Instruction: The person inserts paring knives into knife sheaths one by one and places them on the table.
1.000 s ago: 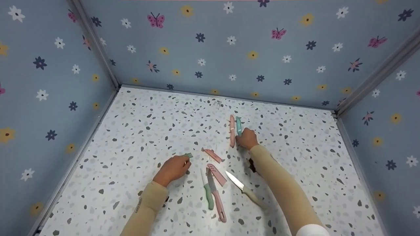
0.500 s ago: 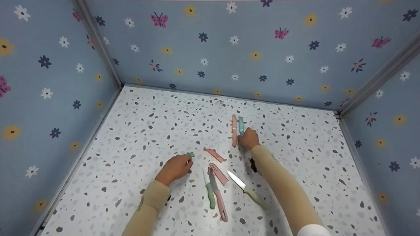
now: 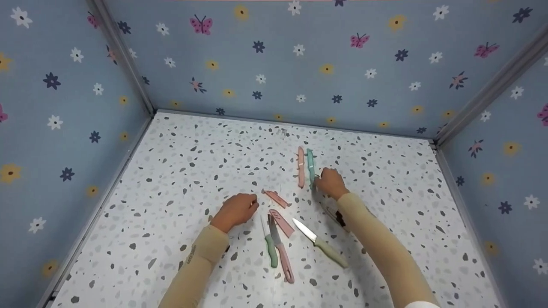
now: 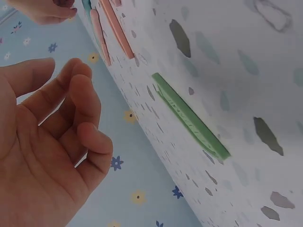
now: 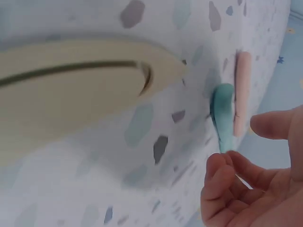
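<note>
My left hand (image 3: 236,211) hovers with loosely curled fingers and holds nothing. Beside it in the left wrist view, a green knife sheath (image 4: 191,118) lies on the table; the hand hides it in the head view. My right hand (image 3: 332,183) is at the handle end of a teal sheathed knife (image 3: 311,162), thumb and fingers apart. A pink sheathed knife (image 3: 301,167) lies parallel to the teal one. Large in the right wrist view is a cream, pointed, slotted piece (image 5: 85,99), like a sheath, partly under the right forearm in the head view.
Bare-bladed knives lie nearer me: one green-handled (image 3: 271,252), one pink-handled (image 3: 285,265) and one olive-handled (image 3: 332,252). A wide pink sheath (image 3: 282,224) and a smaller salmon sheath (image 3: 277,199) lie mid-table. Flower-patterned panels (image 3: 282,64) wall the speckled table (image 3: 205,154).
My left hand has let go of the green sheath and moved slightly right and away from me. My right hand has released the teal knife and drawn a little to the right.
</note>
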Available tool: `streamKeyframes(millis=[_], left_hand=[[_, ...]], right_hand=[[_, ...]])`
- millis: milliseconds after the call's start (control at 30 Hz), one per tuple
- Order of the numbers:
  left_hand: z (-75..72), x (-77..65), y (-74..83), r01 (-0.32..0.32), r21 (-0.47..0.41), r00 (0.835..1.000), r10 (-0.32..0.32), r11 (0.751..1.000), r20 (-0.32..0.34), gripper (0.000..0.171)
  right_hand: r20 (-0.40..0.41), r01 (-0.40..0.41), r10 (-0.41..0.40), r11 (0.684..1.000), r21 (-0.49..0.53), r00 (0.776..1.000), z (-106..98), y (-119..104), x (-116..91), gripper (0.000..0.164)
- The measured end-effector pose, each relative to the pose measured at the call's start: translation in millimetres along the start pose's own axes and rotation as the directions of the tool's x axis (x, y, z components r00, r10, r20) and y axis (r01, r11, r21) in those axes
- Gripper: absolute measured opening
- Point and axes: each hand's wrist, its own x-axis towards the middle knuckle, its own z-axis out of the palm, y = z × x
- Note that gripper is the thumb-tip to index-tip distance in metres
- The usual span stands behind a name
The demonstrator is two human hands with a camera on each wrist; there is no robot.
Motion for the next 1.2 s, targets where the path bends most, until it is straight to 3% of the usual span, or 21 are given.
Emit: streamKeyframes(millis=[300,467,567,700,900,1100,1200], left_hand=[[-1.2,8.6,16.1,-0.026,0.049,1.000,0.026,0.998,0.014,0.013],[0.0,16.6,21.9,-0.038,0.056,0.999,0.038,0.998,0.007,0.011],[2.2,23.3,23.3,-0.062,0.106,0.998,0.063,0.992,-0.002,0.010],[4.2,30.9,23.1,-0.096,0.186,0.995,0.100,0.978,-0.012,0.007],[9.7,46.3,23.0,-0.135,0.224,0.990,0.141,0.965,-0.007,0.005],[19.8,62.0,20.8,-0.144,0.237,0.989,0.147,0.961,0.005,0.010],[25.0,67.3,18.9,-0.160,0.278,0.987,0.163,0.947,0.011,0.014]], right_hand=[[0.032,0.154,-0.151,0.982,-0.111,0.988,-25,23,-45,0.029],[0.018,0.186,-0.185,0.975,-0.124,0.983,-31,36,-64,0.026],[-0.012,0.192,-0.195,0.974,-0.117,0.981,-33,45,-73,0.023],[-0.022,0.190,-0.193,0.978,-0.087,0.981,-37,54,-83,0.022],[-0.032,0.181,-0.184,0.981,-0.069,0.983,-40,70,-90,0.021],[0.000,0.106,-0.106,0.993,-0.047,0.994,-40,85,-94,0.023],[0.026,0.048,-0.047,0.998,-0.033,0.999,-39,93,-95,0.024]])
